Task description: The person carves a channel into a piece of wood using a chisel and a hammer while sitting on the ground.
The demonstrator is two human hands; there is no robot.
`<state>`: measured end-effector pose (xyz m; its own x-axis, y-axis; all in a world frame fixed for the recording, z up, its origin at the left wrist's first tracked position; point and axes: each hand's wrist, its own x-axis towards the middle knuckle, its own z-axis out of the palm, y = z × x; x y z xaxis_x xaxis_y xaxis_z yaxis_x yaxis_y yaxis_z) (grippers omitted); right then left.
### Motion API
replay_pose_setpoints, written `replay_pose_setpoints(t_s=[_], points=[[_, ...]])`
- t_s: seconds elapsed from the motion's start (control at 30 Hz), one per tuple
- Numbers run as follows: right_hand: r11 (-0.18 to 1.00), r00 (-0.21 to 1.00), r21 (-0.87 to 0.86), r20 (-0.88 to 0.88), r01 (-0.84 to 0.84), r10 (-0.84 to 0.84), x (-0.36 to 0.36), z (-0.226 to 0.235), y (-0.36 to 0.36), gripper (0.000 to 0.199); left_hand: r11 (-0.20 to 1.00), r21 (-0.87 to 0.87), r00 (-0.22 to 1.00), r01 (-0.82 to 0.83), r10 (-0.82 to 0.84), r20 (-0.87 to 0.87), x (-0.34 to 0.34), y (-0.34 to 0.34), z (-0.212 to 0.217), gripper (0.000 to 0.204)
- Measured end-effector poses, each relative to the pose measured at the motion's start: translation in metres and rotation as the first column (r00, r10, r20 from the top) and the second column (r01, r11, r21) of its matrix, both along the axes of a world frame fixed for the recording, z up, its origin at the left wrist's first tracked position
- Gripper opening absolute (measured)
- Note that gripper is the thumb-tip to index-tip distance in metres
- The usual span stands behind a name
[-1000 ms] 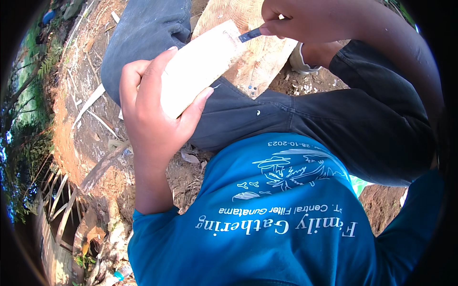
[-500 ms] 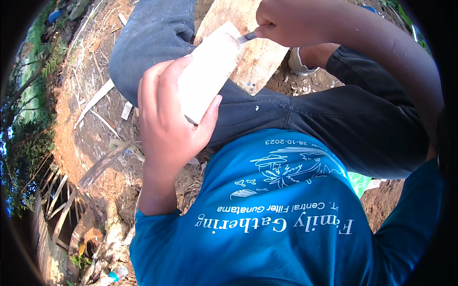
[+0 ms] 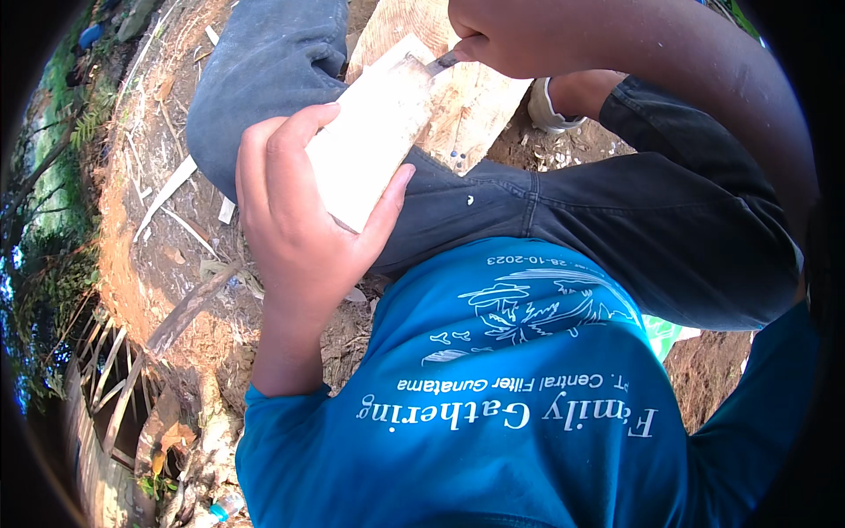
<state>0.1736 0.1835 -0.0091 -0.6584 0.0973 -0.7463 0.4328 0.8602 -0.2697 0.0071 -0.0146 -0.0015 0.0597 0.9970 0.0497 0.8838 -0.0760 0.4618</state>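
My left hand (image 3: 304, 198) grips a pale rectangular wooden block (image 3: 370, 132), fingers along its left side and thumb along its near right edge. The block slants, its far end leaning over a broad flat piece of wood (image 3: 475, 114). At the top, my right hand (image 3: 502, 40) is closed on a tool with a short, flat, dark metal blade (image 3: 443, 62). That blade meets the block near its far right corner. The tool's handle is hidden inside my fist, so its exact kind does not show.
My legs in dark trousers (image 3: 616, 202) are spread around the work. Wood strips (image 3: 167, 198) and a stick (image 3: 194, 304) lie on the dirt at left. Small dark round bits (image 3: 458, 158) rest on the flat wood. A bottle (image 3: 227, 506) lies at lower left.
Both hands, with the block and the bladed tool, have shifted slightly left in the picture. The blade stays at the block's far right corner, and both grips are kept.
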Motion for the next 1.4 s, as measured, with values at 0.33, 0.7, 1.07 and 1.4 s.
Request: replay_pose_setpoints(t_s=[0.33,0.7,1.07,1.4], points=[[0.952,0.946,-0.096,0.178,0.290,-0.271,-0.015,0.014,-0.003,0.027,0.998,-0.037,0.996,-0.055,0.058,0.071,0.000,0.004,-0.001,0.061],[0.768,0.883,-0.443,0.158,0.463,-0.441,0.005,-0.023,0.005,0.034,1.000,-0.011,0.997,0.009,-0.008,0.076,-0.008,0.003,-0.008,0.065],[0.670,0.777,-0.430,0.502,0.605,-0.380,-0.001,-0.002,0.019,0.047,0.996,-0.001,0.995,0.088,-0.088,0.040,-0.007,-0.017,-0.010,0.070],[0.852,0.887,-0.323,0.354,0.413,-0.296,0.004,-0.002,-0.003,0.054,0.981,0.107,0.987,0.161,-0.160,-0.015,-0.001,-0.033,-0.014,0.050]])
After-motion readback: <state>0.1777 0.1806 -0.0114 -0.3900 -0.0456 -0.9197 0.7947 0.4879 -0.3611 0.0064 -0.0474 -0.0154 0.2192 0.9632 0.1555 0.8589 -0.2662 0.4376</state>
